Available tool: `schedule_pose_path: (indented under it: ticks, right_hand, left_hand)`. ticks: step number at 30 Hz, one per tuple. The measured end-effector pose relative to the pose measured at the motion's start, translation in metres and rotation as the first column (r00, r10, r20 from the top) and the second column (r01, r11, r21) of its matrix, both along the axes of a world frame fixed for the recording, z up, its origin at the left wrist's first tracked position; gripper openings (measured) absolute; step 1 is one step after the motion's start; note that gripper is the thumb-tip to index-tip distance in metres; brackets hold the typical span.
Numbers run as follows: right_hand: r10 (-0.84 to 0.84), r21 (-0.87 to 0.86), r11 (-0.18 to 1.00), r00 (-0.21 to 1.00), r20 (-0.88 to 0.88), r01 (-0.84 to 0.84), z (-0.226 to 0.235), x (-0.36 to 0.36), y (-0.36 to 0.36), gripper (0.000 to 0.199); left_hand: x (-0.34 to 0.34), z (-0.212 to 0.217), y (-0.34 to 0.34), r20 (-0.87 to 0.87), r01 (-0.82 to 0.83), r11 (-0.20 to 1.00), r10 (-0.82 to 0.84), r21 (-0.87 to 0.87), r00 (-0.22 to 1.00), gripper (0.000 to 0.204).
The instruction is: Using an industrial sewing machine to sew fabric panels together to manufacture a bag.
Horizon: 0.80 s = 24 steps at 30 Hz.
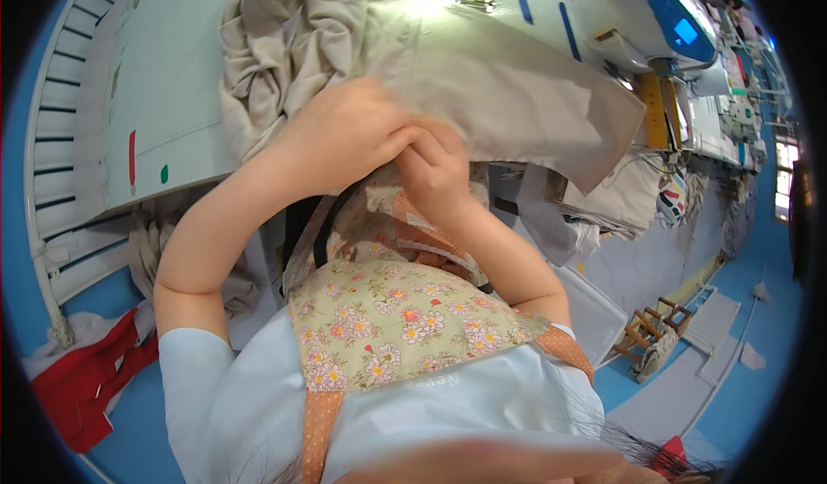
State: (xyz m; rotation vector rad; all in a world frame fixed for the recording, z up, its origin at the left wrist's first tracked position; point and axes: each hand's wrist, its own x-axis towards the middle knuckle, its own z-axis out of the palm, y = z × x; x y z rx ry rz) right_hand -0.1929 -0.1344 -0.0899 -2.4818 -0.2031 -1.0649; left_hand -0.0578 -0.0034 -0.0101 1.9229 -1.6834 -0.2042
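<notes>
A large piece of beige fabric (508,79) lies over the white sewing table (164,79), bunched in folds at the left and flat toward the right. My left hand (345,131) and my right hand (435,169) meet at the near edge of this fabric, fingers closed together on the cloth edge. Both hands sit just above my chest, over a floral apron (388,312). What exactly lies between the fingers is hidden by the hands.
A sewing machine (655,10) with a blue side and small screen stands at the far right of the table, its lamp lighting the cloth. More beige pieces (603,199) hang below the table edge. Red cloth (86,380) lies at lower left. A small wooden stand (650,333) sits on the blue floor.
</notes>
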Motion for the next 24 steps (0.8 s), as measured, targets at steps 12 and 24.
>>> schedule_pose_path:
  ticks: [12, 24]
  right_hand:
    - [0.09, -0.087, 0.99, 0.967, -0.238, -0.114, 0.025, -0.014, -0.034, 0.023]
    - [0.176, 0.013, 0.984, 0.968, -0.177, -0.176, 0.02, -0.016, -0.046, 0.028]
  left_hand:
    - [-0.008, -0.062, -0.207, 0.274, -0.052, 0.996, 0.072, -0.079, 0.959, 0.04]
    - [0.022, -0.042, -0.013, 0.385, -0.111, 0.994, 0.108, -0.015, 0.917, 0.055]
